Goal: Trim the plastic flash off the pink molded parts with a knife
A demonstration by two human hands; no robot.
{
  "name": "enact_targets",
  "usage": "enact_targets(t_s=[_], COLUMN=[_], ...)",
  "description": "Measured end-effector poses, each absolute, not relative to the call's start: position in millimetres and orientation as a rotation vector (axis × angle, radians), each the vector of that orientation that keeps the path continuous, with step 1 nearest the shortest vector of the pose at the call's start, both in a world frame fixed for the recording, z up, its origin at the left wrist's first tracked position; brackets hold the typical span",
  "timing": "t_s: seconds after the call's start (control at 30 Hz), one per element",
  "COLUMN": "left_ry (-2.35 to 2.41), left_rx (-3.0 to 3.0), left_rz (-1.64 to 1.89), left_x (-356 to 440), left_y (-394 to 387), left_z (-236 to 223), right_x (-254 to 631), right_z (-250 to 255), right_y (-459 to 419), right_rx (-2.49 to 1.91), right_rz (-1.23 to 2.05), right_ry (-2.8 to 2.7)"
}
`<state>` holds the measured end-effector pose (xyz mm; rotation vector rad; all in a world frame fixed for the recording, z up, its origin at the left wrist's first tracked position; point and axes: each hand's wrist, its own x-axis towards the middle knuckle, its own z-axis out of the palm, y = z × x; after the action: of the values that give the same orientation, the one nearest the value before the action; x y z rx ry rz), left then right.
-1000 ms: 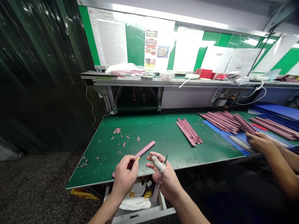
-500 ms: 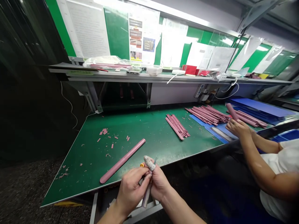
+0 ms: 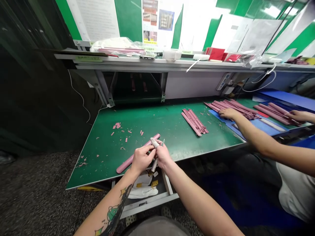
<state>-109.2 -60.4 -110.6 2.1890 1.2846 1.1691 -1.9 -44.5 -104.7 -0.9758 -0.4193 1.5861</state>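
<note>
My right hand (image 3: 162,155) is closed around a slim knife (image 3: 154,165); its handle sticks out below and its narrow tip shows above the fingers. A white speckled wrap (image 3: 154,143) covers that hand's thumb. My left hand (image 3: 143,157) is closed in a pinch against the right hand, at the base of the wrap; what its fingertips grip is hidden. Just behind both hands, a long pink plastic strip (image 3: 125,165) lies slanted on the green tabletop (image 3: 103,150), partly covered by them.
Pink scraps (image 3: 117,125) litter the table's left side. A small stack of pink strips (image 3: 195,122) lies right of centre. Farther right, a co-worker's hand (image 3: 230,113) touches a bigger pile (image 3: 240,108). Below the table edge, an open drawer (image 3: 147,205) holds white cloth. A shelf (image 3: 177,65) runs above.
My view has tilted down and both hands sit closer to the pink strip, still together. The co-worker has lowered the raised pink piece, and their hands are now apart over the piles.
</note>
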Motion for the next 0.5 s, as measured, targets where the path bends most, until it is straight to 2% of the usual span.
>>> enact_targets(t_s=[0.37,0.5], left_ry=[1.151,1.080], left_rx=[2.282,2.202], left_rz=[1.060,0.897], left_x=[-112,-119], left_y=[-93,-121], left_z=[-84,-97], right_x=[-5,22], right_z=[-81,-74], right_y=[-81,-98], right_rx=[-0.886,-0.912], right_rz=[1.651,1.586], right_ry=[-0.414,-0.409])
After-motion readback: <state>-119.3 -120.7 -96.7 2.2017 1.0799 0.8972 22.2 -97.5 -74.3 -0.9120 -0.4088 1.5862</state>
